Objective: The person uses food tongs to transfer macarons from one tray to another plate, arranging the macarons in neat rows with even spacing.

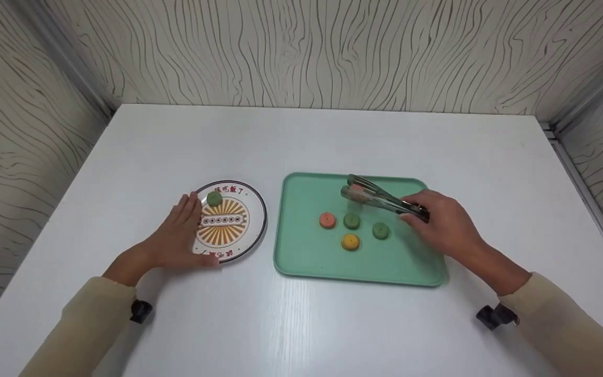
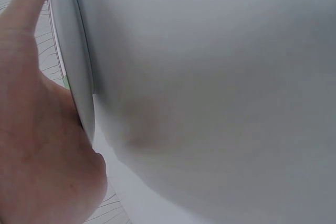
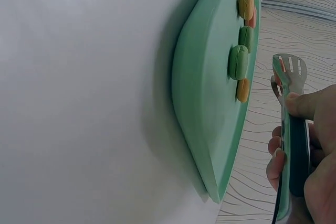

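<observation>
My left hand [image 1: 178,235] rests at the left side of a white patterned plate [image 1: 252,230], its fingers straight along the rim and its thumb over the near edge. A green macaron [image 1: 214,198] sits on the plate beside the fingertips. My right hand [image 1: 445,222] grips metal tongs [image 1: 385,199] over the green tray [image 1: 306,262]. Between the tong tips is a pink macaron [image 3: 279,71], raised above the tray. Below lie another pink macaron [image 1: 327,220], a yellow macaron [image 1: 350,242] and two green macarons [image 1: 352,221]. An orange macaron [image 3: 242,90] shows in the right wrist view.
Plate and tray stand side by side on a white table [image 1: 291,330], with a narrow gap between them. Wood-grain patterned panels [image 1: 301,52] rise behind the table and at both sides.
</observation>
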A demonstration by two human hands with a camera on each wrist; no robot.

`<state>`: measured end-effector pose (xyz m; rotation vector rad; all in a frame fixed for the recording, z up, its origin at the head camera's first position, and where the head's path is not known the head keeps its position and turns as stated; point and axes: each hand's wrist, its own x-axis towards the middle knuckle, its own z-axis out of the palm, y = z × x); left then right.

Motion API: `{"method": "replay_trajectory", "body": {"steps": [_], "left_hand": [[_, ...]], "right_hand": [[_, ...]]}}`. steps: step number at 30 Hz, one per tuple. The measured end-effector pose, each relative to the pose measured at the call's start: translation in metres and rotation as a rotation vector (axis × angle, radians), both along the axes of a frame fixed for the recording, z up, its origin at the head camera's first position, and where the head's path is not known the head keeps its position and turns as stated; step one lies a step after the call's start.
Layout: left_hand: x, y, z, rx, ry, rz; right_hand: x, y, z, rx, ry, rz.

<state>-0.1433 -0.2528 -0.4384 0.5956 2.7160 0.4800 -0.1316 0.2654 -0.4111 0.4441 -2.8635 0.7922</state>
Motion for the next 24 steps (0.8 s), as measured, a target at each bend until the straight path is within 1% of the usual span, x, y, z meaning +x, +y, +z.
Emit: {"method": "replay_trajectory", "body": {"steps": [5, 10, 16, 24], "left_hand": [[0.000, 0.000, -0.001, -0.004, 0.003, -0.001], [-0.001, 0.001, -0.001, -0.015, 0.002, -0.005], [-0.001, 0.001, 0.000, -0.010, 0.005, -0.004], [-0.001, 0.000, -0.001, -0.020, -0.008, -0.004]], "right_hand": [[-0.001, -0.005, 0.002, -0.001, -0.017, 0.008], [-0.003, -0.008, 0.003, 0.001, -0.007, 0.028], [-0.005, -0.013, 0.008, -0.024, -0.002, 0.052], [-0.009, -0.025, 0.013, -0.016, -0.009, 0.074]]}}
